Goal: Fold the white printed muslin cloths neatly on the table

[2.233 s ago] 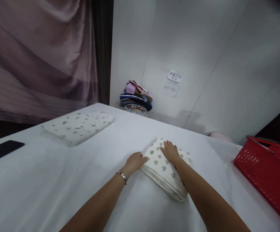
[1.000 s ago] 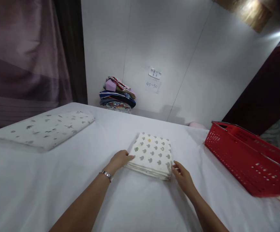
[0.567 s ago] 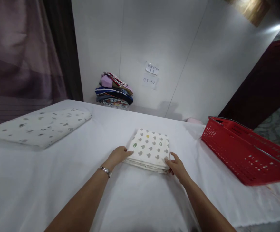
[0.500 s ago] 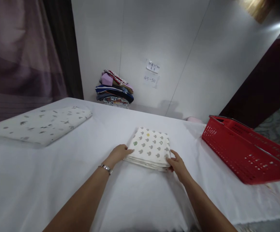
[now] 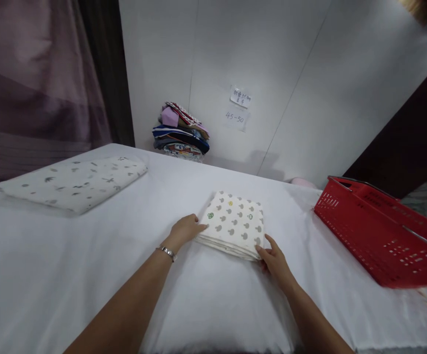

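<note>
A folded white cloth (image 5: 233,221) with grey mushroom shapes and a few green and yellow marks lies on the white-covered table (image 5: 161,191). Its layers show along the near edge. At its left near corner my left hand (image 5: 186,230), with a metal bracelet on the wrist, is closed, thumb on top and fingers partly hidden at the side. My right hand (image 5: 275,258) pinches the right near corner, thumb above and fingertips below the edge.
Another folded white cloth (image 5: 80,182) with grey leaf prints lies at the left. A red plastic basket (image 5: 375,236) stands at the right. Against the wall behind is a stack of folded fabrics (image 5: 182,130). Paper notes (image 5: 237,117) are stuck on the wall.
The whole view has shifted slightly. Both hands keep their places at the folded cloth's near corners, and the right fingers have moved a little along its edge.
</note>
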